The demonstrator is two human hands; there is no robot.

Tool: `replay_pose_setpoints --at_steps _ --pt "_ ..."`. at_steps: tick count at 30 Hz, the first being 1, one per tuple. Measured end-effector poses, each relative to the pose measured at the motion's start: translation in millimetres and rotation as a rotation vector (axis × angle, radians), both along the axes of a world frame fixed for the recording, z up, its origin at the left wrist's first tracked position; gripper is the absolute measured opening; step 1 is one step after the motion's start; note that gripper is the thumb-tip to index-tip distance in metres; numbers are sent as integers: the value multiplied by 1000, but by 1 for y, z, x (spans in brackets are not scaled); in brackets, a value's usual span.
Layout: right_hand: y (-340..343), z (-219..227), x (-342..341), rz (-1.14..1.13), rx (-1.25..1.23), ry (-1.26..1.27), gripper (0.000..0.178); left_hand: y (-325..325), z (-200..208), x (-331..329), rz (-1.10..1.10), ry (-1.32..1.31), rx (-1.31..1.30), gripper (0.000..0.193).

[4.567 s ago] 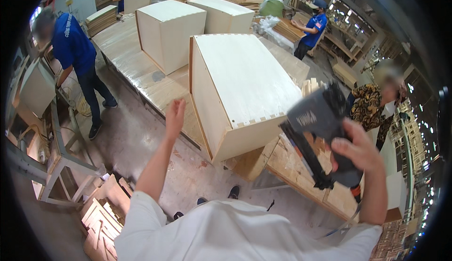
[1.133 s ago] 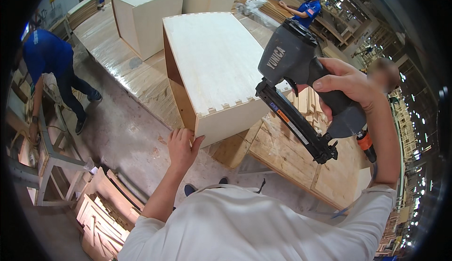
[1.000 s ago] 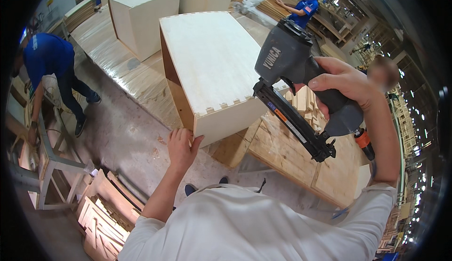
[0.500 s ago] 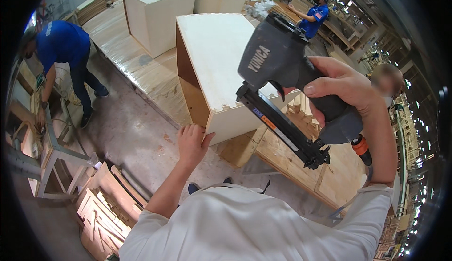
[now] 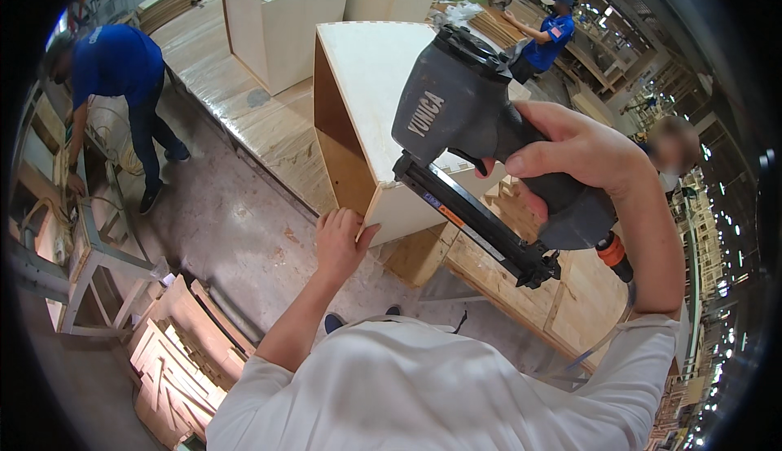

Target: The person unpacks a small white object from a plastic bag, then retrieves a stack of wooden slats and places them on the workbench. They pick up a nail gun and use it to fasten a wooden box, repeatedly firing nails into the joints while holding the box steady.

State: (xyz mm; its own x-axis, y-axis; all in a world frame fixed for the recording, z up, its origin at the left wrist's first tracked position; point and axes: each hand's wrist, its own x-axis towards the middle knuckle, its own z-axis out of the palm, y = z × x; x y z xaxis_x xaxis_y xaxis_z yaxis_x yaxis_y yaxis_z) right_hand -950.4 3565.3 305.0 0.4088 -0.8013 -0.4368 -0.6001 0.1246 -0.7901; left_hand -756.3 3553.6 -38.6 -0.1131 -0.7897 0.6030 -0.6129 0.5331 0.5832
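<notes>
My right hand is wrapped round the grip of a dark grey pneumatic staple gun, a finger at its trigger. Its long magazine slants down to the right, and an orange hose fitting joins its lower end. The gun is raised in front of a pale wooden box, hiding part of it. The box has finger-jointed edges and an open side facing left, with a brown inside. At its near lower corner, my left hand grips the edge of the front panel, fingers inside and thumb outside.
Two more pale boxes stand behind on the wooden worktable. A lower plywood bench lies to the right. One person in blue bends at a frame on the left; another stands far right. Wood strips are stacked lower left.
The staple gun in my right hand has shifted slightly left. The box and my left hand appear a little further right in view, along with the background.
</notes>
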Motion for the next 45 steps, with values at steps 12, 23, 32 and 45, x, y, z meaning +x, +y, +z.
replay_pose_setpoints --at_steps 12,23,32,45 --pt "101 -77 -151 -579 -373 -265 41 3 -77 -15 -153 238 545 36" --pt "139 -321 -265 -1033 -149 -238 26 42 98 -76 -274 417 487 32" --pt "117 -352 -284 -1064 -149 -264 23 -69 192 -27 -166 942 400 44" --pt "98 -342 -264 -1137 -156 -54 29 -184 100 46 -447 1327 460 57"
